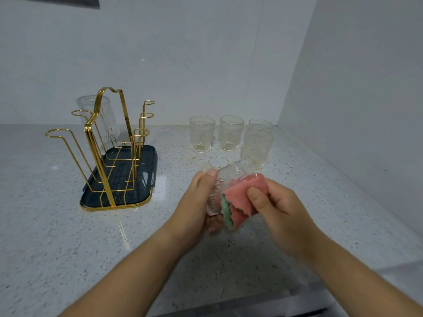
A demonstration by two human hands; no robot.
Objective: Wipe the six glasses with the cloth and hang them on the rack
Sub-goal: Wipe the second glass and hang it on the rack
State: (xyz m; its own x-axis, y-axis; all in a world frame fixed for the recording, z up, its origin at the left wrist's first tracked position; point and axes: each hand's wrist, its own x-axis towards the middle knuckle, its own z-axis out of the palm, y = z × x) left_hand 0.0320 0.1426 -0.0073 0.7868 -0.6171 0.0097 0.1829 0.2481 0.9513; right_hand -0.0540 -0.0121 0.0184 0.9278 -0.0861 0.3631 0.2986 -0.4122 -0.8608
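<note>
Above the worktop [68, 236], about midway between its front and back edges, the left hand [199, 202] gripped the ribbed tumbler [225, 179]. The tumbler was tilted and clear of the surface, with the fingers curled round its body. The right hand [281, 213] pinched the pink-and-green cloth [242, 197] against the tumbler's side, thumb on the outer face.

One hung glass [103, 120] sat inverted on a far peg of the gold wire rack [107, 143], near the left of the worktop. The other pegs in view were bare. Four standing glasses [231, 132] were grouped upright toward the back right corner.

Risks, as judged:
- The tumbler was held by one hand only over hard stone. A firm rub from the cloth could twist it loose, and a drop would likely chip it.
- The nearest standing glass [258, 147] was just behind the tumbler. A push away from the body could knock it into its neighbours.
- The rack was thin wire on a dark tray [146, 170] and loaded on one side only. A glass set down off-centre on a peg might rock it or slide off.
- A loose cloth edge could catch a peg loop.

Room:
- Nothing stood on the worktop between the hands and the rack, so that route looked open.
- The right wall [366, 88] closed in on that side.
- The front edge lay under the forearms.
</note>
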